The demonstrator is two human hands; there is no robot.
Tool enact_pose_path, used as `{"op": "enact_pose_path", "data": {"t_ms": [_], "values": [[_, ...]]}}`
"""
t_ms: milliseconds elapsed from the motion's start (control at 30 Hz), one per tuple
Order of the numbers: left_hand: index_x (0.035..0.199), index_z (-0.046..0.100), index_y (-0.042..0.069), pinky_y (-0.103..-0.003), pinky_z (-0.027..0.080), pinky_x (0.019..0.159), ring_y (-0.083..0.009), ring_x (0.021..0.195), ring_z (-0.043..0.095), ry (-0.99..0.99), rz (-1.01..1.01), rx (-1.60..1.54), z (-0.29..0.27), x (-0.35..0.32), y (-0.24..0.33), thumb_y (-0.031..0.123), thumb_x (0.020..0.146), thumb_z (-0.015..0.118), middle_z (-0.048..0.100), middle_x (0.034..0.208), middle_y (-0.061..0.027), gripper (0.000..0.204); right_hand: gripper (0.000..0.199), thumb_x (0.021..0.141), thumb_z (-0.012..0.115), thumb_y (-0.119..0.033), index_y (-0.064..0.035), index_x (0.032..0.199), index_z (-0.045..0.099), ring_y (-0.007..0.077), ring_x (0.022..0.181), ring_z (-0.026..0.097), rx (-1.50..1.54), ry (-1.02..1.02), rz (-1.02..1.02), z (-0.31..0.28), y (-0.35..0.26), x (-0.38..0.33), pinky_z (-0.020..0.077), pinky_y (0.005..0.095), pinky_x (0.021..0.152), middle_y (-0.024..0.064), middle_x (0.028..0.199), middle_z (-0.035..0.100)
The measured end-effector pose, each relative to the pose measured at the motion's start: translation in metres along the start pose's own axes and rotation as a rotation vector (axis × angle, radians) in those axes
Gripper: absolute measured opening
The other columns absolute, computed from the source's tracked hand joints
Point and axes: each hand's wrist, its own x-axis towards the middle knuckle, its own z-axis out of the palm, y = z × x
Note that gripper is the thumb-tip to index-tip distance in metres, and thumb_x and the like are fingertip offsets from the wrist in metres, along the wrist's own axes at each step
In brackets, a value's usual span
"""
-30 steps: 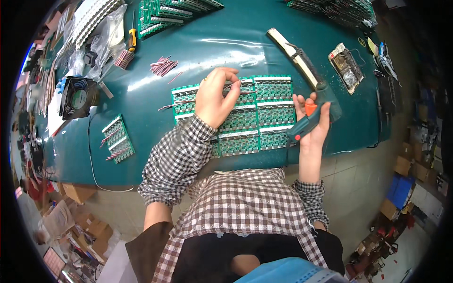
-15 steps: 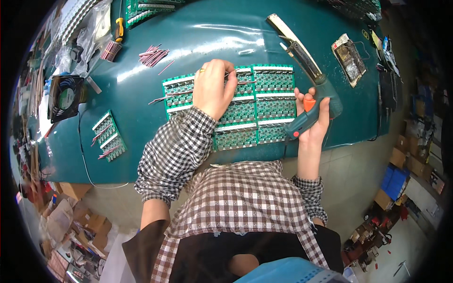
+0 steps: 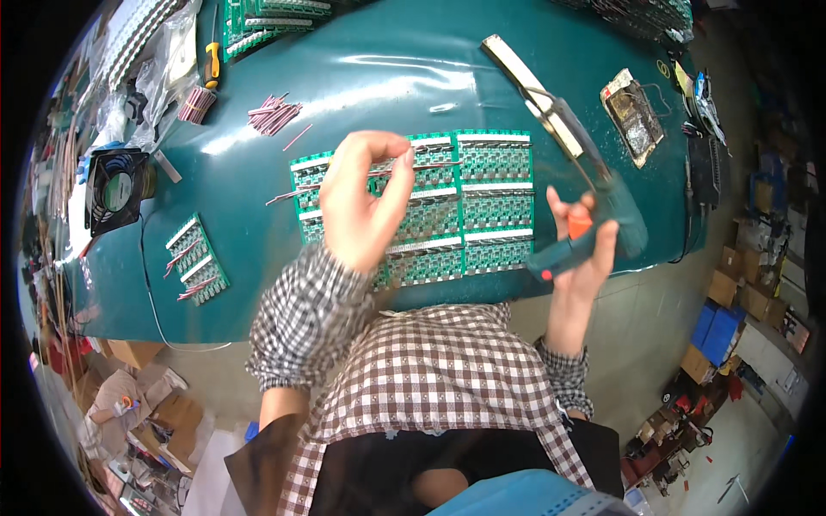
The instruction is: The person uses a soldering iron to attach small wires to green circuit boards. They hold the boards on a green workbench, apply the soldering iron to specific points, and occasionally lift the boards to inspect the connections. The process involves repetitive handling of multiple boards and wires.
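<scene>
Head view, left hand (image 3: 361, 206) fingers (image 3: 404, 168) perhaps pinching wire (image 3: 292, 196), above circuit boards (image 3: 495, 202)

table mat (image 3: 361, 95): glossy teal plastic | shirt sleeve (image 3: 301, 322): checked cloth

Brown-and-white checked shirt sleeves, buttoned cuffs, dark trousers.

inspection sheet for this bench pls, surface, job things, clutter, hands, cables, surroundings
surface: teal table, glossy.
job's things: green circuit boards laid in a grid; thin wire across them.
clutter: loose pink wire pieces, small fan, small board, metal tray.
grippers: left hand pinches the wire; right hand grips a soldering tool.
cables: thin cord over the table's edge.
surroundings: cardboard boxes, blue crates on the floor.
</scene>
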Motion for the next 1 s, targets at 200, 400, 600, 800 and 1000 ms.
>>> {"op": "enact_pose_path", "data": {"t_ms": [200, 400, 600, 800, 1000], "values": [[0.099, 0.053, 0.001, -0.018, 0.044, 0.058, -0.0065, 0.068, 0.056, -0.205, -0.486, -0.619, 0.0, -0.003, 0.036, 0.007, 0.089, 0.056, 0.06, 0.088, -0.0048, 0.012, 0.055, 0.085, 0.059, -0.044, 0.0039, 0.111, 0.048, 0.0234, 0.073, 0.064, -0.049, 0.035, 0.116, 0.015, -0.019, -0.034, 0.0578, 0.0372, 0.061, 0.0085, 0.09, 0.056], [0.105, 0.055, 0.0, -0.019, 0.045, 0.06, -0.008, 0.072, 0.057, -0.252, -0.558, -0.778, 0.001, 0.0, 0.041, 0.007, 0.089, 0.052, 0.061, 0.091, -0.0065, 0.017, 0.058, 0.083, 0.061, -0.043, 0.0063, 0.111, 0.047, 0.0231, 0.072, 0.065, -0.153, 0.024, 0.102, 0.027, -0.019, -0.051, 0.0586, 0.0344, 0.059, 0.0111, 0.091, 0.056], [0.104, 0.058, -0.002, -0.023, 0.047, 0.065, -0.011, 0.074, 0.058, -0.202, -0.714, -0.984, 0.004, 0.004, 0.048, 0.013, 0.087, 0.058, 0.061, 0.09, -0.0079, 0.022, 0.058, 0.082, 0.064, -0.041, 0.0067, 0.111, 0.048, 0.0239, 0.073, 0.065, -0.201, 0.011, 0.122, 0.034, -0.018, -0.058, 0.0586, 0.035, 0.059, 0.0116, 0.09, 0.057], [0.101, 0.058, 0.002, -0.018, 0.046, 0.064, -0.0069, 0.072, 0.057, -0.195, -0.786, -1.145, 0.01, 0.001, 0.042, 0.014, 0.09, 0.058, 0.061, 0.086, -0.0033, 0.017, 0.058, 0.082, 0.064, -0.041, 0.0064, 0.112, 0.048, 0.0242, 0.073, 0.065, -0.206, 0.009, 0.121, 0.036, -0.017, -0.059, 0.0584, 0.0351, 0.059, 0.0116, 0.09, 0.057], [0.099, 0.059, 0.003, -0.018, 0.045, 0.063, -0.0059, 0.071, 0.055, -0.168, -0.782, -1.151, 0.015, -0.001, 0.041, 0.014, 0.089, 0.058, 0.061, 0.084, -0.0019, 0.015, 0.057, 0.083, 0.063, -0.04, 0.0059, 0.112, 0.047, 0.0242, 0.073, 0.064, -0.173, 0.017, 0.142, 0.035, -0.015, -0.06, 0.0573, 0.0343, 0.057, 0.0121, 0.09, 0.059]]}}
